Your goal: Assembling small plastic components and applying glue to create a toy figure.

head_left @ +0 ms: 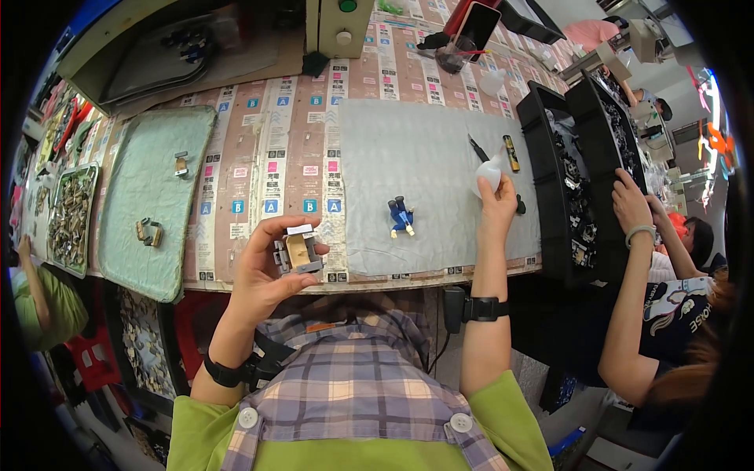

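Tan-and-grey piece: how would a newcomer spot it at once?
Find the big pale grey mat. Just left of its near left corner, the left hand holds the boxy tan-and-grey piece. Unlike the tan pieces lying on the pale green tray, it is held.

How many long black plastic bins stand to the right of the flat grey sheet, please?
2: the left bin is along the right edge of the grey sheet; the right bin is beside it, farther right. Any beneath would be hidden.

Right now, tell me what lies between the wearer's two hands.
In the head view, a blue toy figure lies on the grey sheet between the left hand and right hand.
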Demonstrator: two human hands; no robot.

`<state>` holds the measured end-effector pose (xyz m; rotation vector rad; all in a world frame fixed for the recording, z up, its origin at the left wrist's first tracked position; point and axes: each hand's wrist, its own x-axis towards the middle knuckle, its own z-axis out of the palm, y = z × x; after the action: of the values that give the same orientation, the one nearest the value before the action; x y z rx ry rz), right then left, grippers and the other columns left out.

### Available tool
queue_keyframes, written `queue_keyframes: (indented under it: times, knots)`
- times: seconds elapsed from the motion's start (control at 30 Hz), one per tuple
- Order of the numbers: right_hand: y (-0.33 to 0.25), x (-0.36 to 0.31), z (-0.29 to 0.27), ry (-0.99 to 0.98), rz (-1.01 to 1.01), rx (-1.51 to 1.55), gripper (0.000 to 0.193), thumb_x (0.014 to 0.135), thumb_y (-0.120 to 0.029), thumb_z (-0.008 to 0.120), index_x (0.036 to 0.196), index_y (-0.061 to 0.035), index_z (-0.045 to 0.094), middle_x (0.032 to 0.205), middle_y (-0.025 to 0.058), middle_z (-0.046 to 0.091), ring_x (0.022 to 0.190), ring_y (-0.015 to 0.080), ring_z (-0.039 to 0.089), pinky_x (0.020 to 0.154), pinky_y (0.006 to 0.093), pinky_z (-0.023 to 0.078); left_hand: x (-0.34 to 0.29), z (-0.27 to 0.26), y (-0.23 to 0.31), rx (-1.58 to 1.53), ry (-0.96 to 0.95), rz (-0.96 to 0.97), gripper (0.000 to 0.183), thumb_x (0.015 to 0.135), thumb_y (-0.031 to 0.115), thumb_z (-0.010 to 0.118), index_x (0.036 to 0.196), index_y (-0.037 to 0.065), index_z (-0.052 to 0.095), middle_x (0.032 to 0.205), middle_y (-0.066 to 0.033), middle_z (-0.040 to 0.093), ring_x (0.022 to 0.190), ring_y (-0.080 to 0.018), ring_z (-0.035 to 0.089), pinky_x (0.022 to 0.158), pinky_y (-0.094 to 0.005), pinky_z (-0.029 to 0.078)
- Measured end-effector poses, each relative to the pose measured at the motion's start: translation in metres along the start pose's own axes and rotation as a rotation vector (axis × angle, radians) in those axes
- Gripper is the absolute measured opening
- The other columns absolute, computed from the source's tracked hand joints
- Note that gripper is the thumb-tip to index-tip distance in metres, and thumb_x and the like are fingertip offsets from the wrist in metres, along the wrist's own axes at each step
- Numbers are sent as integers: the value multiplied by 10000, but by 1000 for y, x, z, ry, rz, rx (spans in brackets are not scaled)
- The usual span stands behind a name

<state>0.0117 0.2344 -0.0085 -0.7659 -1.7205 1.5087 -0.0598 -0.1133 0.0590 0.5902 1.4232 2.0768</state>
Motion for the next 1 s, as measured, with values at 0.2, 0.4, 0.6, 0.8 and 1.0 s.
queue_keyframes:
  times: [0.2,0.4,0.6,0.8,1.0]
  knots:
    - [4,-12,13,181,-323,-419,411,744,-52,637,1110,43,476,1028,127,567,964,236,543,842,329,422,-1,-2,-2,-30,46,-3,566,667,31,712,1155,40,425,1178,-121,477,969,-200,561,843,-312,464]
    - [-66,-72,24,-593,-745,-841,343,703,-27,599,1043,-60,571,1100,172,525,1017,306,507,870,382,406,5,-3,-7,-58,5,-17,561,676,12,700,1159,38,416,1170,-116,479,937,-216,582,833,-320,473]
    - [-36,-85,53,-587,-827,-935,268,704,-33,591,964,-92,617,995,133,576,852,279,581,746,350,474,8,11,-8,-82,-27,-10,570,686,100,714,1155,36,397,1168,-145,464,906,-243,600,774,-351,524]
    - [-58,-81,58,-500,62,-214,226,771,-16,592,995,-30,609,880,84,619,750,136,589,694,249,468,4,10,-13,-51,-12,41,568,682,79,716,1155,49,404,1200,-154,441,898,-213,585,777,-330,508]
    - [-125,-110,53,-493,322,289,219,787,-12,603,996,50,591,879,73,613,750,108,576,706,223,458,10,18,-9,129,-114,112,552,666,-25,701,1151,77,458,1230,-113,428,927,-161,564,817,-280,451]
